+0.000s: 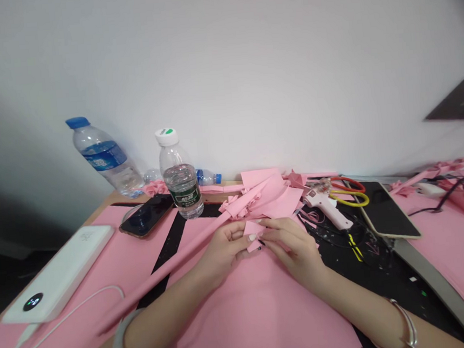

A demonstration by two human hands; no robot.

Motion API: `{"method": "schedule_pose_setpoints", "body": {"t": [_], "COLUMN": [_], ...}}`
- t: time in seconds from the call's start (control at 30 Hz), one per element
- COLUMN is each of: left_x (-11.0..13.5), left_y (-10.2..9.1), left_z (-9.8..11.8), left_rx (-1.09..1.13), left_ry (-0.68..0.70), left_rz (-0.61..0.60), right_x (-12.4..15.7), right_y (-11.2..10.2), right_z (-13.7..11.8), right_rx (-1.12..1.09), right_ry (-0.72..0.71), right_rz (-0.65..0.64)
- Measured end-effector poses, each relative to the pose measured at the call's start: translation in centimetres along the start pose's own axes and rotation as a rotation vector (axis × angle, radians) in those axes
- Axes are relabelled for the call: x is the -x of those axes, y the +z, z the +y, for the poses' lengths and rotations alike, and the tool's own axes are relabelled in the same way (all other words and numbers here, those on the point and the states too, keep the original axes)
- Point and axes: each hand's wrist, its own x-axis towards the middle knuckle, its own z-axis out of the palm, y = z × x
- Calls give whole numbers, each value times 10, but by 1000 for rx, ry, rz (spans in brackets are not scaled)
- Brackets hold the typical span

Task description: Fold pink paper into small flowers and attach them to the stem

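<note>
Wooden desk (pixel 116 199) lies under pink paper sheets (pixel 260 312). My left hand (pixel 222 253) and right hand (pixel 293 250) both pinch a small pink paper piece (pixel 253 229) above them. If I pinch too loosely, I think it may slip; a tight pinch may tear it.

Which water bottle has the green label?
The upright water bottle with the white cap has the green label. The water bottle with the blue cap, to its left, has a blue label instead.

Pale jade bangle (pixel 119 347), silver bracelet (pixel 408 325)
</note>
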Motion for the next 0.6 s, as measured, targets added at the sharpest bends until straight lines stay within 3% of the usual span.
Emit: {"method": "schedule_pose_setpoints", "body": {"t": [0.33,0.6], "left_x": [-1,1], "left_y": [3,3], "left_z": [0,2], "left_rx": [-88,-182], "left_ry": [28,42], "left_rz": [15,53], "right_x": [1,4], "right_y": [5,7], "right_z": [1,3], "right_rx": [-136,-227], "right_ry": [252,343], "right_rz": [37,-64]}}
